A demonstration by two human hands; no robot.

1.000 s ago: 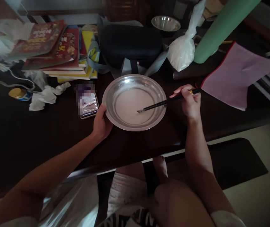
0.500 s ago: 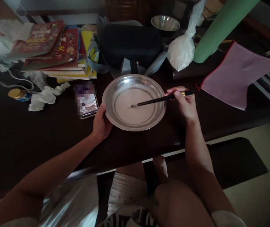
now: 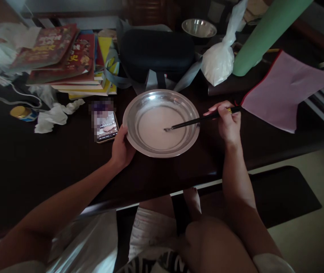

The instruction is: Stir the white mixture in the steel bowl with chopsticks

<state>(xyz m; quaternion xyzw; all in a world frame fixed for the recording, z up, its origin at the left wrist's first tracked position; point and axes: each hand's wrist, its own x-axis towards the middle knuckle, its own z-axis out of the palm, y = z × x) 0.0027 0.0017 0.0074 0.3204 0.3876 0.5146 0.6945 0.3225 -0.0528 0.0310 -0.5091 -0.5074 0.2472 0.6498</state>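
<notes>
A wide, shallow steel basin (image 3: 135, 142) stands on the dark table, with a pale, smooth mixture (image 3: 154, 132) covering its bottom. My left hand (image 3: 120, 149) grips the basin's left rim, thumb on top and fingers underneath, partly hidden. From the right side, my right hand (image 3: 229, 123) holds black chopsticks (image 3: 191, 121) with a gold band near the upper end. They slant over the basin's right rim, and their tips touch the mixture near the middle. Some of the mixture clings to the tips.
A phone (image 3: 105, 125) lies left of the basin, near crumpled tissue (image 3: 52, 119) and a small gold-lidded jar (image 3: 22, 112). Behind are stacked books (image 3: 65, 57), a black case (image 3: 157, 53), a tied bag of white powder (image 3: 218, 66), and a smaller metal bowl (image 3: 198, 27).
My right hand and the chopsticks have shifted a little to the right, so the tips sit further right in the mixture. The left hand and basin have stayed nearly still.
</notes>
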